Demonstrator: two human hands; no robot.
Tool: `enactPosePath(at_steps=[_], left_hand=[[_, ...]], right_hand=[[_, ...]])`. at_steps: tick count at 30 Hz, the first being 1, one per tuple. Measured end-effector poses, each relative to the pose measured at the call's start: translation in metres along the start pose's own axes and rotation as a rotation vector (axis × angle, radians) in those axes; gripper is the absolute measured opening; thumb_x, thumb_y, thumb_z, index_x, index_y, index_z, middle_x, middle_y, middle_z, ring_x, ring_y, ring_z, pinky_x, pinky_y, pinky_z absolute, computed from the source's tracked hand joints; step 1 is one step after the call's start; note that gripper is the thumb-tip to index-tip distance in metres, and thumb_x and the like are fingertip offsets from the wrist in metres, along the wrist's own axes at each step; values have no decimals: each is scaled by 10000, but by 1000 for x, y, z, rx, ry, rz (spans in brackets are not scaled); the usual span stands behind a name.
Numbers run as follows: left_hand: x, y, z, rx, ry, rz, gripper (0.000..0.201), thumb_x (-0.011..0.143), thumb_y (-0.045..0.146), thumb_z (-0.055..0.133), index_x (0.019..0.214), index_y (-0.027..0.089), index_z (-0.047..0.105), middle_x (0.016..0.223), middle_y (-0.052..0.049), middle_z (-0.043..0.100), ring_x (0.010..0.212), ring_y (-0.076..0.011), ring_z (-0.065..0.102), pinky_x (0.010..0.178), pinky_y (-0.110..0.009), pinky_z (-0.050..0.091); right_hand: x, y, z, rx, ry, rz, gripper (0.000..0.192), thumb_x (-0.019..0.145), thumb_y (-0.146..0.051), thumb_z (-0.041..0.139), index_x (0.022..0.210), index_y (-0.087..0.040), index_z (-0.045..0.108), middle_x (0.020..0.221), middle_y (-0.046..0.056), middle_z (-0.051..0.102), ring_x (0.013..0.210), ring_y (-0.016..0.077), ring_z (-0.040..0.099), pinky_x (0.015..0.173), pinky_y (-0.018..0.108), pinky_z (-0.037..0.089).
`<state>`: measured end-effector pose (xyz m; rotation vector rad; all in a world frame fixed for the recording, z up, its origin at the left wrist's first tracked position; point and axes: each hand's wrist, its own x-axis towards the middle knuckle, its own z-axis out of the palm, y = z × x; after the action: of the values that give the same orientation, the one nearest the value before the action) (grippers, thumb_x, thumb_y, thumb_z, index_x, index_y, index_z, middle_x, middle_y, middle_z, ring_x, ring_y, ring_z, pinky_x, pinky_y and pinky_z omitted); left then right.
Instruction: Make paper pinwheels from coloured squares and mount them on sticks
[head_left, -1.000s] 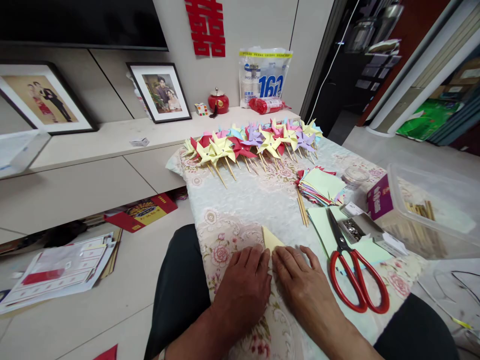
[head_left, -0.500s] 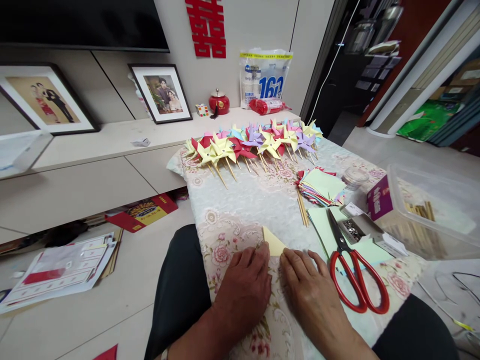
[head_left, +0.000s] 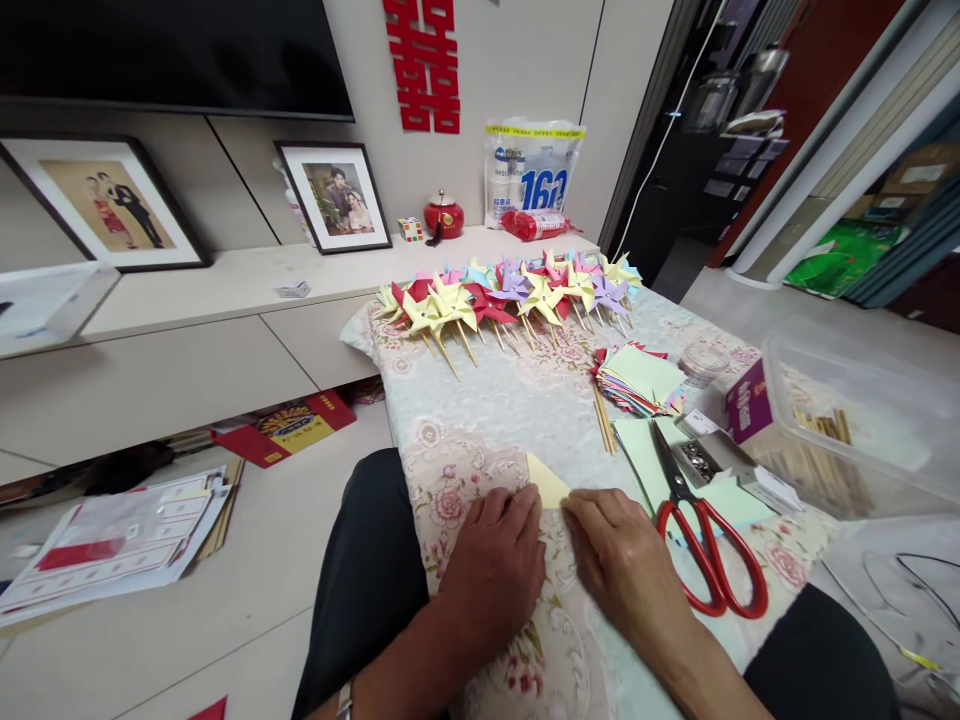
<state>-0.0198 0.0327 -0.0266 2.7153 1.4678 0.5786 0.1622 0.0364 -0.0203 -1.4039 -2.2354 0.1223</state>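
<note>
A piece of pale yellow paper (head_left: 549,486), folded into a triangle, lies on the flowered tablecloth in front of me. My left hand (head_left: 493,560) has its fingers bent together and pressed on the paper's left corner. At the right corner, my right hand (head_left: 619,550) pinches the edge with thumb and fingertips, the thumb mostly hidden. Red-handled scissors (head_left: 679,490) rest to the right of my right hand, on green paper sheets (head_left: 636,455). Beside them is a small open box of metal fasteners (head_left: 699,462).
Finished paper pinwheels (head_left: 517,290) on sticks cover the table's far end. A stack of coloured paper squares (head_left: 643,378) sits nearer, with loose sticks (head_left: 604,420) beside it. At the right stand a round clear container (head_left: 703,364) and a clear plastic bin (head_left: 892,440) holding sticks.
My right hand has arched up, its fingers now bunched at the paper's right corner instead of lying flatter. My left hand stays on the left corner. The view has shifted slightly.
</note>
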Motion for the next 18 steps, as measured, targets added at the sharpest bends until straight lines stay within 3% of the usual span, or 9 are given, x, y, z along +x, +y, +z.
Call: enactPosePath(at_steps=[4,10,14,18], left_hand=[[-1,-1,0,4,-6,2,394,892,173,524,1248,46,634,1303,-119,666,1010,-299,544,897,-479,489],[-1,0,-1,25,5,17,380,887,144,509,1234,49,630,1285,-135,666,1001,-300,565,873,-482,508],[-4,1,1,23,38,10,378,883,129,507,1232,41,621,1258,-170,664,1029,-304,579,895,-484,513],[-8,-2,5,-19,117,-11,384,895,125,495,1258,49,594,1221,-180,663,1044,-301,598,906,-486,522]], right_hand=[[11,8,3,94,32,133,200,960,-165,483,1066,-165,653,937,85,678,913,239,614,804,353,484],[30,9,2,49,-125,345,311,881,-232,586,1165,-114,635,847,63,692,811,236,644,739,341,466],[34,6,-1,87,-162,400,274,811,-194,619,1076,-147,667,821,38,688,755,202,626,672,293,421],[30,3,-3,179,-150,412,61,786,-188,607,823,-192,655,721,-6,631,669,166,575,600,257,374]])
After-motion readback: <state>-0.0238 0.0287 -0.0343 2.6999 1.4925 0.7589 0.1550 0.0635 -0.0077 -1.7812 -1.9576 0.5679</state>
